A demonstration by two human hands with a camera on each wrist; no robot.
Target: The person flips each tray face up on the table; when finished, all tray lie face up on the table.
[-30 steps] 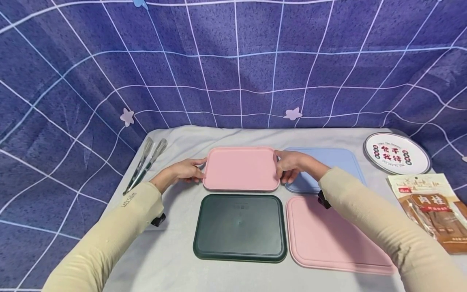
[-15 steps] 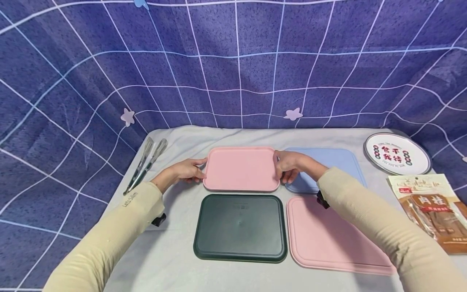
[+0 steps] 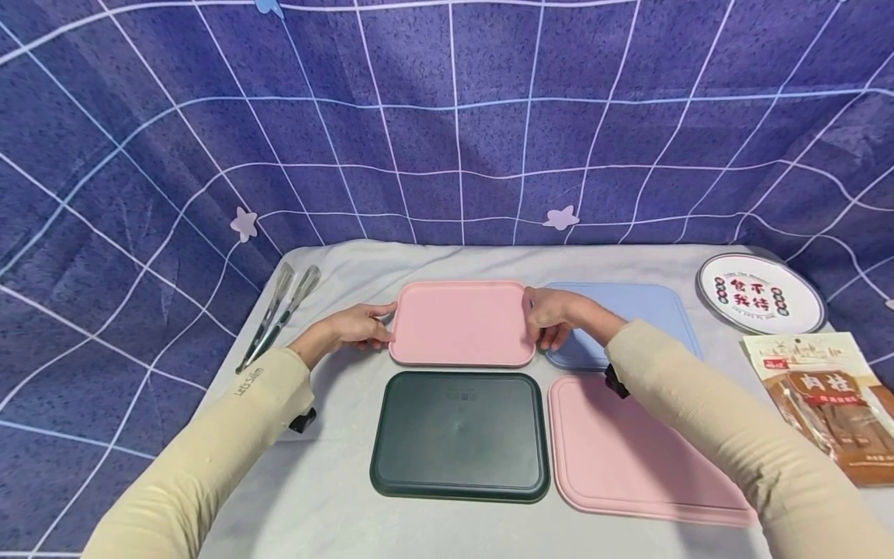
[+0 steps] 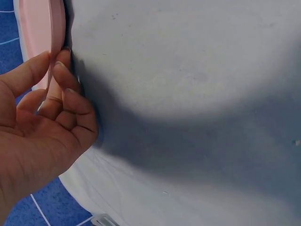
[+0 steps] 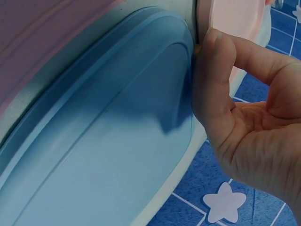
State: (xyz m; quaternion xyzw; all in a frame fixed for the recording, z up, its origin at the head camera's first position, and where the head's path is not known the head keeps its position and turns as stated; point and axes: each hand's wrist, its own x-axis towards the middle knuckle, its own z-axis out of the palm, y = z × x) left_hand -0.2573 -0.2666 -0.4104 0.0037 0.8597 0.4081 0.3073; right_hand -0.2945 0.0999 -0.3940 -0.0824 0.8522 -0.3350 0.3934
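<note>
1. The head camera looks forward and down over the table (image 3: 328, 466) from the widest distance, with the blue curtain (image 3: 454, 155) at 12 o'clock.
2. The left wrist camera (image 4: 51, 127) looks closely at the left hand (image 4: 51, 136), at 9 o'clock in its frame.
3. The right wrist view, also close, has the right hand (image 5: 254, 108) at 3 o'clock and the blue board (image 5: 103, 122) toward 8.
4. Head and left wrist views share the left hand and the pink tray's (image 3: 461, 322) 9 o'clock end.
5. Head and right wrist views share the right hand, blue board and the tray's 3 o'clock end.
</note>
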